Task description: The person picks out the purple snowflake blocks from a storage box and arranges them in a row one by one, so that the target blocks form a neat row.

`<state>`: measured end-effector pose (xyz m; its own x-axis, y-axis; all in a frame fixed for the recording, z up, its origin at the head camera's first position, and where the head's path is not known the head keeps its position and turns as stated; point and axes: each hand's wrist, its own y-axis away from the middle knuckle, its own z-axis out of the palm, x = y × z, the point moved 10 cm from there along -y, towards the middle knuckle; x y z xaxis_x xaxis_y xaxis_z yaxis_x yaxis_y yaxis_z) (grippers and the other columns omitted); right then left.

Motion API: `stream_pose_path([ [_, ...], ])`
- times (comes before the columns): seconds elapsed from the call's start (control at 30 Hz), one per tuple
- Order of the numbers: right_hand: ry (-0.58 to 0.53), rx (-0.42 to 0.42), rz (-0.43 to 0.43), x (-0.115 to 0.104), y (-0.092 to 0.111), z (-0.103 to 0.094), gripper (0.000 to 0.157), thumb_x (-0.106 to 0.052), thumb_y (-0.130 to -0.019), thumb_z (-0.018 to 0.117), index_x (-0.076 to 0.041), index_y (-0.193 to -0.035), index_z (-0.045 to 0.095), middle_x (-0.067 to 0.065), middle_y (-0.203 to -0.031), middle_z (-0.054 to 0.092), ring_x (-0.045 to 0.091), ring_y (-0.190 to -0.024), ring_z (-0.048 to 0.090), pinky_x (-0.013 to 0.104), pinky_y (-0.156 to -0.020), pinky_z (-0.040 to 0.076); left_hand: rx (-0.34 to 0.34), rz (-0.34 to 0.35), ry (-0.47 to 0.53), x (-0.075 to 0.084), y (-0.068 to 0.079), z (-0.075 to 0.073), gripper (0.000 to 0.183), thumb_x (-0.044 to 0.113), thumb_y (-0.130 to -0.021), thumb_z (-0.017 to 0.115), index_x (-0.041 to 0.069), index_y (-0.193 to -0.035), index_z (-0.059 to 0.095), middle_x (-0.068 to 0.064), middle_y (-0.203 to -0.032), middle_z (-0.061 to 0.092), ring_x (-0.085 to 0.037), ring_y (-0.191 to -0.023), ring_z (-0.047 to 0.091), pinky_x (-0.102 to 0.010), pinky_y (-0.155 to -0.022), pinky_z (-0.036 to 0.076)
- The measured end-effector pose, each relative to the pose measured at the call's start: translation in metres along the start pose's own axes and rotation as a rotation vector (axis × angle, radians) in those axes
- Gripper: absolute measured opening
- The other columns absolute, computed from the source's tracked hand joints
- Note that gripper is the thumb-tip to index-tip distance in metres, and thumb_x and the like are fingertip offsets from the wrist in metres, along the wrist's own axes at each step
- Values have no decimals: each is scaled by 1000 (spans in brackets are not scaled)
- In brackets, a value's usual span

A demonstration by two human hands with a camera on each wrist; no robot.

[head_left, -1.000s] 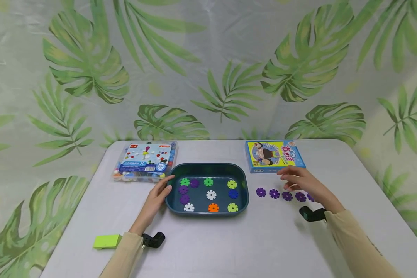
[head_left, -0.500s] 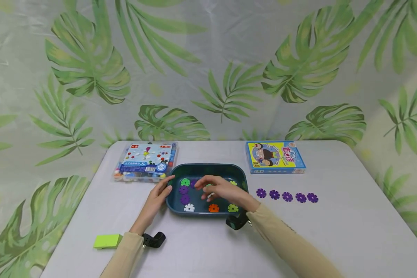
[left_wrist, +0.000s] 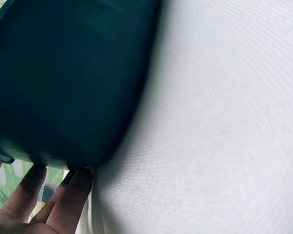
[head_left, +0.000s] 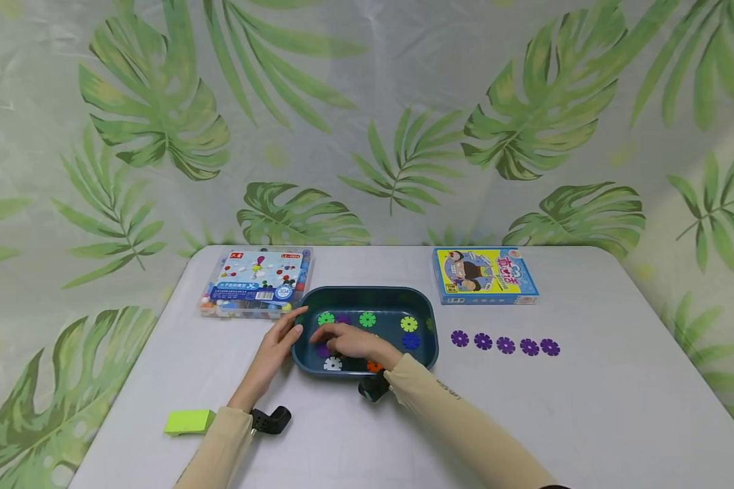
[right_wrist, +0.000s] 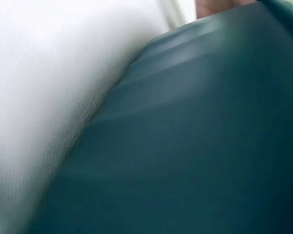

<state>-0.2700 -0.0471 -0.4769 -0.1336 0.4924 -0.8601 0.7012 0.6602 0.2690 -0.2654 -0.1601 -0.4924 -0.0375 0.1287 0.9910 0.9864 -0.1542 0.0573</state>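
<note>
Far L, a lime-green block (head_left: 189, 422) on the white table (head_left: 342, 445); nr the back edge, a clear plastic case (head_left: 257, 282) w/ printed label. L hand (head_left: 273, 348) rests at the L end of the dark teal tray (head_left: 367, 299), fingers slightly apart, tips touching its outer wall. In tray, L side: green disc (head_left: 326, 318) at back, white disc (head_left: 333, 365) at front, purple disc (head_left: 323, 350) between, partly hidden by R hand (head_left: 355, 341). That hand is down over the tray's L half, index stretched out; can't tell if it's pinching anything, R wrist view blurred. Further R in tray: orange disc (head_left: 374, 367) by the R wrist, yellow-green disc (head_left: 408, 324) behind blue disc (head_left: 410, 341). Beyond tray, five purple discs (head_left: 505, 346) in a row, blue-yellow box (head_left: 484, 276) behind.
</note>
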Motion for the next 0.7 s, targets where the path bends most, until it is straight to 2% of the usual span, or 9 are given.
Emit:
stream_pose_path([
  [0.13, 43, 17, 2, 1, -1, -1, 36, 7, -90, 40, -3, -116, 64, 9, -111, 59, 17, -76, 50, 24, -63, 43, 1, 3, 6, 0, 0, 0, 40, 20, -103, 44, 19, -143, 44, -12, -152, 30, -30, -138, 29, -49, -104, 34],
  [0.33, 24, 61, -25, -1, 3, -9, 34, 13, -86, 42, 4, -108, 65, 13, -102, 58, 17, -65, 51, 25, -60, 48, 1, 11, 3, 0, 0, 0, 40, 20, -103, 44, 17, -143, 43, -15, -152, 29, -32, -137, 30, -50, -103, 34],
  [0.47, 41, 109, -7, 3, 4, -15, 25, 13, -86, 48, 4, -102, 65, 11, -82, 59, 14, -57, 53, 24, -56, 50, 11, 6, -15, 1, 0, -1, 40, 21, -103, 44, 18, -143, 44, -16, -153, 28, -34, -138, 29, -50, -104, 33],
  [0.57, 2, 131, 50, 9, 7, -19, 20, 9, -90, 51, 1, -101, 65, 9, -71, 56, 14, -54, 53, 24, -55, 50, 15, 3, -22, 0, 0, -1, 40, 22, -103, 45, 18, -143, 44, -15, -153, 28, -33, -138, 28, -50, -105, 31],
  [0.7, -104, 147, 71, 14, 17, -25, 18, 5, -91, 50, 2, -104, 62, 9, -69, 56, 16, -55, 55, 28, -57, 52, 8, -8, -14, 0, 0, 0, 40, 22, -103, 45, 17, -143, 44, -15, -153, 26, -32, -139, 27, -50, -106, 29],
])
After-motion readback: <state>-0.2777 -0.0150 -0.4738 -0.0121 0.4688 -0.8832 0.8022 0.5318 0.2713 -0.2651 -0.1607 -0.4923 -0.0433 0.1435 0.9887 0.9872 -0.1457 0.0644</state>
